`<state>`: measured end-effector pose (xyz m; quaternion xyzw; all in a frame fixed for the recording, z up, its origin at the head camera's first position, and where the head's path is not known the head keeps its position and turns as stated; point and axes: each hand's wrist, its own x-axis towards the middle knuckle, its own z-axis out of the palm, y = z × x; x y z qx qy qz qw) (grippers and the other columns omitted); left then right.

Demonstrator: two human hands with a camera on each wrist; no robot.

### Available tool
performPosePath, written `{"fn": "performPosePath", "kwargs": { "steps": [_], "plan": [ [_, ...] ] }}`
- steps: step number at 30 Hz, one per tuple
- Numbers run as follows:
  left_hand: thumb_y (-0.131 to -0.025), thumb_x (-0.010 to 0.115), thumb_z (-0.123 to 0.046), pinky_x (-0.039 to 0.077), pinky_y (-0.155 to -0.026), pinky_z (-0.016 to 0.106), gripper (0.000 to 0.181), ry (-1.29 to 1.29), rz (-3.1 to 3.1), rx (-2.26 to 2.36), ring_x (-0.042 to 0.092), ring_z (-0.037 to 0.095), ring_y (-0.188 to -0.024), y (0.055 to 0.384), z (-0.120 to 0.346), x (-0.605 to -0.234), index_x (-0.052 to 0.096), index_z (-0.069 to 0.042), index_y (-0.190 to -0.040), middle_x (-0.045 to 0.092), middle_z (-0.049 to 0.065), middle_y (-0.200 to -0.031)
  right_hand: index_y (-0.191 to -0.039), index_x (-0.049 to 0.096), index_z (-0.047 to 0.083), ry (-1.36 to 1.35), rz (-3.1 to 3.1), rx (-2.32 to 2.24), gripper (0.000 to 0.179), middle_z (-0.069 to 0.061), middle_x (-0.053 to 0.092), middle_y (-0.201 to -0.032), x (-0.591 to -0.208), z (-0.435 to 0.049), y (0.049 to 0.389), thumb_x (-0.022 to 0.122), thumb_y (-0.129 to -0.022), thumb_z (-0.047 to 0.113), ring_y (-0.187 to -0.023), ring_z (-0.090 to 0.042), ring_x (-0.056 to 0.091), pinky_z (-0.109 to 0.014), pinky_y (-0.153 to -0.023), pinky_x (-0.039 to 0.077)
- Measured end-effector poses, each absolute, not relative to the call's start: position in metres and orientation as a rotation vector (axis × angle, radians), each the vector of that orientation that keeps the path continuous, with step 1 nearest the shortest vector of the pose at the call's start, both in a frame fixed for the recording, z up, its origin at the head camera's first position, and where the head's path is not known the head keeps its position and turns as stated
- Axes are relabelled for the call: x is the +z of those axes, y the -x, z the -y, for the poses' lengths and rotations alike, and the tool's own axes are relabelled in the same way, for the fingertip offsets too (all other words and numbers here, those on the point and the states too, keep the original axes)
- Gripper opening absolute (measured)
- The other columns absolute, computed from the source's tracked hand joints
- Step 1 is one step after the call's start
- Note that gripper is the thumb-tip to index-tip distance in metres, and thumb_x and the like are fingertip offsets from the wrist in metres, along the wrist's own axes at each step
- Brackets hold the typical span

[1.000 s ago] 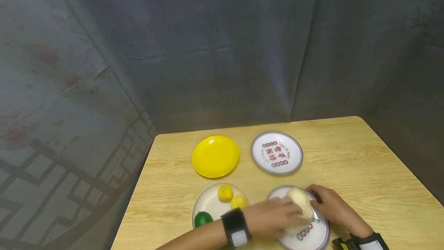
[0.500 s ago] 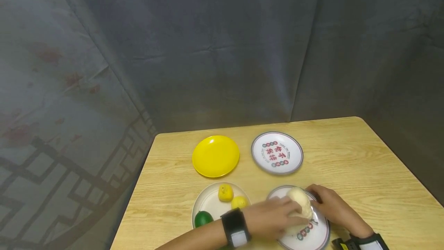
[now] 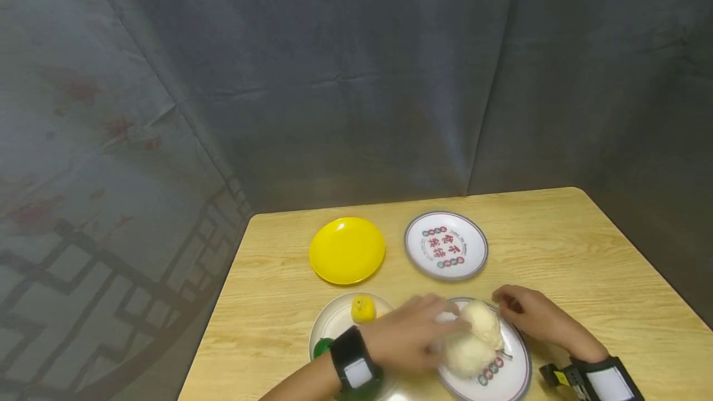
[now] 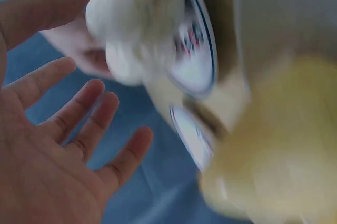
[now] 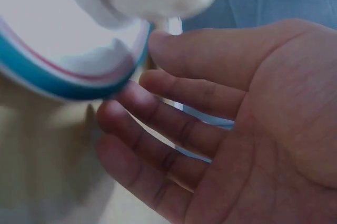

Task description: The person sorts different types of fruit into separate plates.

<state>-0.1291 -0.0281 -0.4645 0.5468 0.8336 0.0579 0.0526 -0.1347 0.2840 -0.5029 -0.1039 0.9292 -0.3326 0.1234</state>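
Two cream-white, rounded, lumpy things [image 3: 482, 324] sit side by side on a white plate [image 3: 515, 376] with a blue-grey rim and printed characters. My left hand [image 3: 409, 333] is just left of them, its fingers apart and holding nothing; the left wrist view shows its bare palm [image 4: 47, 150] with the white lumps beyond the thumb. At the plate's right rim my right hand [image 3: 537, 317] stays with loosely bent fingers. In the right wrist view its fingertips [image 5: 113, 116] lie close by the coloured rim [image 5: 68, 89], with nothing in the grasp.
A cream plate [image 3: 320, 327] under the left forearm bears a yellow fruit [image 3: 363, 309] and a dark green one [image 3: 322, 346], partly hidden by the arm. Farther back stand a yellow plate [image 3: 347, 250] and another printed white plate [image 3: 470, 246]. Grey curtains surround the wooden table [image 3: 585, 246].
My left hand has drawn back leftward from the white lumps, uncovering the nearer one. My right hand has lifted slightly away from the plate's rim.
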Motion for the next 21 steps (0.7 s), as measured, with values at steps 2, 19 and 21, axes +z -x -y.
{"fn": "performPosePath", "kwargs": {
  "steps": [2, 19, 21],
  "plan": [
    [-0.095, 0.076, -0.035, 0.035, -0.125, 0.031, 0.074, -1.603, -2.588, 0.257, 0.041, 0.010, -0.145, 0.135, 0.042, -0.460, 0.044, -0.034, -0.162, 0.045, -0.006, -0.160, -0.127, 0.066, -0.007, 0.327, -2.739, -0.950, 0.031, -0.005, 0.071, -0.104, -0.497, -0.289, 0.146, 0.067, -0.104, 0.013, -0.093, -0.016, 0.066, -0.025, -0.070, 0.056],
    [-0.093, 0.074, -0.018, 0.050, -0.110, 0.038, 0.066, -1.048, -2.668, 0.600, 0.051, 0.020, -0.136, 0.178, 0.143, -0.472, 0.056, -0.023, -0.156, 0.052, 0.006, -0.157, -0.143, 0.039, -0.020, 0.107, -2.643, -1.102, 0.071, -0.033, 0.058, -0.122, -0.500, -0.288, 0.253, 0.061, -0.107, 0.037, -0.086, -0.026, 0.065, -0.035, -0.075, 0.055],
    [-0.090, 0.075, -0.017, 0.050, -0.112, 0.039, 0.067, -1.026, -2.651, 0.607, 0.050, 0.022, -0.139, 0.179, 0.148, -0.476, 0.057, -0.023, -0.155, 0.050, 0.006, -0.159, -0.143, 0.040, -0.018, 0.063, -2.645, -1.108, 0.069, -0.029, 0.058, -0.117, -0.504, -0.283, 0.259, 0.062, -0.106, 0.037, -0.087, -0.025, 0.063, -0.032, -0.073, 0.053]
  ]
}}
